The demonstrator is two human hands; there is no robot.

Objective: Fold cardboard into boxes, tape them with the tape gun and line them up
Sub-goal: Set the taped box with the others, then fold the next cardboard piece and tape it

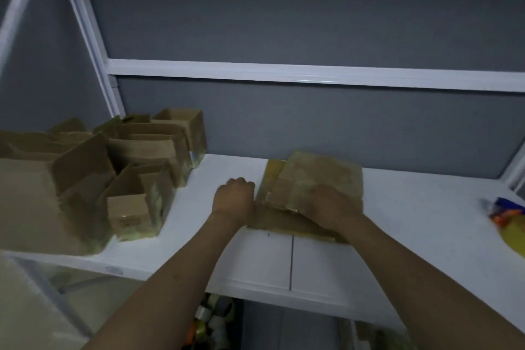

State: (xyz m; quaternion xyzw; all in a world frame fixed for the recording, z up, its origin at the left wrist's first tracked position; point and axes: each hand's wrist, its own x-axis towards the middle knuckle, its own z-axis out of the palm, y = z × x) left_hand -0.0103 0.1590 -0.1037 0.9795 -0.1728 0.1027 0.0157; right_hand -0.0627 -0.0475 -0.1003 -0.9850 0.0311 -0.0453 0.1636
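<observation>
A stack of flat cardboard sheets (321,173) lies on the white table (412,216), near the back wall. My right hand (331,206) lies on top of the stack, fingers around the near edge of the upper sheet. My left hand (234,197) is at the stack's left edge with curled fingers; whether it grips cardboard is hidden. Several folded open boxes (159,148) stand grouped on the table's left side. A tape gun (508,217), blue, orange and yellow, lies at the far right edge, blurred.
A grey partition wall with a white rail (312,74) runs behind the table. Rolls of tape (216,318) sit below the table's front edge. A large box (34,202) stands at the near left.
</observation>
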